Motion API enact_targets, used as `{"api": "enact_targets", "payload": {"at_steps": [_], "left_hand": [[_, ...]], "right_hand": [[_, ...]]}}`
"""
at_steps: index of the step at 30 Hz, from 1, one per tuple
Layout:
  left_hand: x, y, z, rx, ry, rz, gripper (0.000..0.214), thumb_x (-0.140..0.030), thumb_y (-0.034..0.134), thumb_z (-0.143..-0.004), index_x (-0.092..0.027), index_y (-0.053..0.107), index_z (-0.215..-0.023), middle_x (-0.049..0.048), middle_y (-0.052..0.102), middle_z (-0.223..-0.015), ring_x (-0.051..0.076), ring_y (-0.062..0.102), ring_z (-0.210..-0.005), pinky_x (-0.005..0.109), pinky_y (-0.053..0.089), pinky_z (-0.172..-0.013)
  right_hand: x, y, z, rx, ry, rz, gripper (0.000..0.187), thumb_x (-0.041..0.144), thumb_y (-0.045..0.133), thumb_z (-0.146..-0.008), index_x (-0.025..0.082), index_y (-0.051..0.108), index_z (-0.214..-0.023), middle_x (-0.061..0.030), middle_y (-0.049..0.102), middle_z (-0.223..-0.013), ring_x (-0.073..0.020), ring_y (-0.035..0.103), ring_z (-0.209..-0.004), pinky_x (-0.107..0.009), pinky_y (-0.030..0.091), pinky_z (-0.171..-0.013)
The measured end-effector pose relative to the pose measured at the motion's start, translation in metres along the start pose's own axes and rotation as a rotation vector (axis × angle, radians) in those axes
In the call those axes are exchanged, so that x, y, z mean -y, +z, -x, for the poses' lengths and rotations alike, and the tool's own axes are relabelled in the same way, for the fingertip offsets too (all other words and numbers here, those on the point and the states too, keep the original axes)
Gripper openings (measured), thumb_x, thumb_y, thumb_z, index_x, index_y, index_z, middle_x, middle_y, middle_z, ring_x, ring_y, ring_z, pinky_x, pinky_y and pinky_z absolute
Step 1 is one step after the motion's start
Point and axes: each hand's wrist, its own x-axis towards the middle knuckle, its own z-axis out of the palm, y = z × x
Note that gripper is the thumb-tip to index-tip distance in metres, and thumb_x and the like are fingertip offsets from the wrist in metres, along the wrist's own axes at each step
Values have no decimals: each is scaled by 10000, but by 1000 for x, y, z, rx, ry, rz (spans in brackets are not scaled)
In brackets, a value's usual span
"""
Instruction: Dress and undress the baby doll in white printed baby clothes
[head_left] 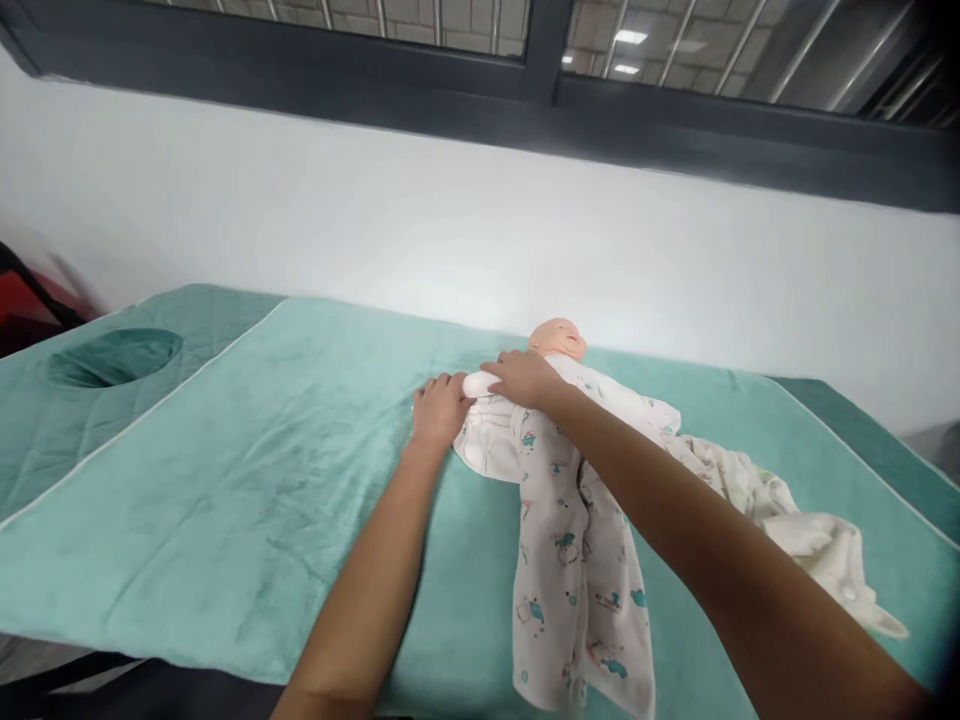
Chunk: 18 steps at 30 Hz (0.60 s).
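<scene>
Lying on a teal-covered massage bed, a baby doll (556, 338) has its crown pointed toward the wall, its long axis running roughly from there toward the near edge. A white printed garment (551, 560) covers its body — both legs of the cloth stretch toward the viewer, side by side, while one sleeve (660, 415) points out to the right. At the doll's left-hand side in view, a smooth white piece (480, 384) lies crosswise between the hands; whether it is sleeve or limb, I cannot tell. The right hand (523, 379) has a narrow grip, fingers and thumb on that piece's right end. The left hand (441, 408) curls at its other end, touching it — I cannot tell whether that grip pinches. Right of the garment, a crumpled cream cloth (784, 515) trails toward the near right. Farther out, the massage bed (225, 480) has an oval face hole (116, 358) at its left end. Beyond stands the white wall (360, 220) under a dark window frame (300, 75).
</scene>
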Motion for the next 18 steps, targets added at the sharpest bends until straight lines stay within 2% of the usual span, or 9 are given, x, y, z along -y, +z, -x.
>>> {"api": "enact_targets", "payload": {"at_steps": [4,6,9,11,13,15,18], "left_hand": [[2,-2,3,24,-21,1,314,-404,563,-914,-287,596,-1204,76,651,-1128,304,596,-1067,428,473,-853],[2,0,3,13,-26,3,328,-388,557,-914,-278,599,-1220,85,655,-1125,310,597,-1069,430,479,-852],[1,7,4,-22,-17,18,447,-359,561,-905,-228,552,-1332,117,657,-1177,331,582,-1115,455,483,-892],[3,14,5,-72,-12,55,532,-329,555,-900,-183,497,-1408,138,633,-1266,339,557,-1178,472,473,-951],[5,19,9,-156,9,106,549,-283,535,-894,-158,483,-1427,141,587,-1361,328,520,-1250,473,446,-1027],[6,22,15,-266,45,159,501,-251,500,-898,-147,521,-1387,138,568,-1392,301,492,-1296,461,411,-1090],[-4,16,26,-376,71,226,393,-271,449,-928,-155,598,-1272,130,617,-1315,265,511,-1281,448,395,-1118]], "right_hand": [[-26,5,18,-143,72,-216,459,423,462,-978,208,539,-1376,-125,604,-1345,-309,519,-1240,-445,418,-1001],[-47,16,45,-281,135,-341,471,440,391,-1003,207,536,-1385,-97,584,-1396,-281,504,-1290,-433,398,-1065],[-74,50,106,-528,247,-382,482,384,250,-1038,215,526,-1395,-84,570,-1418,-240,493,-1318,-415,379,-1106],[-85,78,147,-575,396,-264,500,391,276,-1030,181,479,-1435,-123,535,-1450,-273,446,-1362,-467,340,-1123],[-92,102,177,-578,569,-175,521,397,332,-1014,167,422,-1473,-133,486,-1494,-303,381,-1410,-521,292,-1132],[-100,117,189,-600,720,-163,522,395,366,-1003,163,420,-1468,-138,507,-1473,-305,396,-1393,-513,291,-1123],[-111,122,187,-650,914,-235,507,436,458,-959,141,512,-1368,-168,587,-1362,-328,488,-1276,-486,345,-1062]]}}
